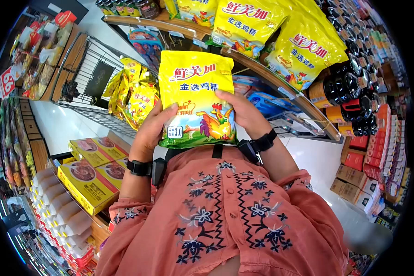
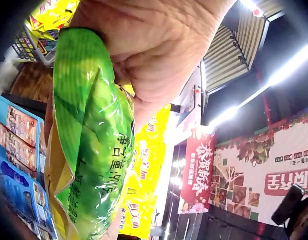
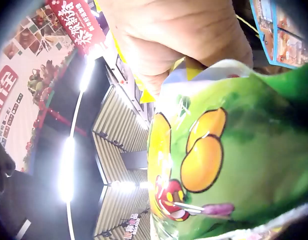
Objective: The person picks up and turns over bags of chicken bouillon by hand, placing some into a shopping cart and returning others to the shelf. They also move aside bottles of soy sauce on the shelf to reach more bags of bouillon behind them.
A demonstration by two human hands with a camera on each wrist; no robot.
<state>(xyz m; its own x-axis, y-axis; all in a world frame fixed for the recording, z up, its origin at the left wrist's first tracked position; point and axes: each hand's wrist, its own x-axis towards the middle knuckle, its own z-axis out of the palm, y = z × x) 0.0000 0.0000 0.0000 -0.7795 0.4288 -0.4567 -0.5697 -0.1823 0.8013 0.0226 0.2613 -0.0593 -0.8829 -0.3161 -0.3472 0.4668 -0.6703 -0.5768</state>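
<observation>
One held bag (image 1: 188,103), rooster (image 1: 215,122) in head view

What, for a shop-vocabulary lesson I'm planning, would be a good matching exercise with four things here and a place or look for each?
1. Large yellow-and-green rooster-print plastic bag
2. Shiny yellow plastic packets
3. Yellow cardboard boxes with bowl pictures
4. Coral button-front shirt

A. In the black wire cart
B. Dark floral embroidery
C. Gripped by left hand and right hand
D. Outside the cart, at the person's left

Pairs: 1-C, 2-A, 3-D, 4-B
</observation>
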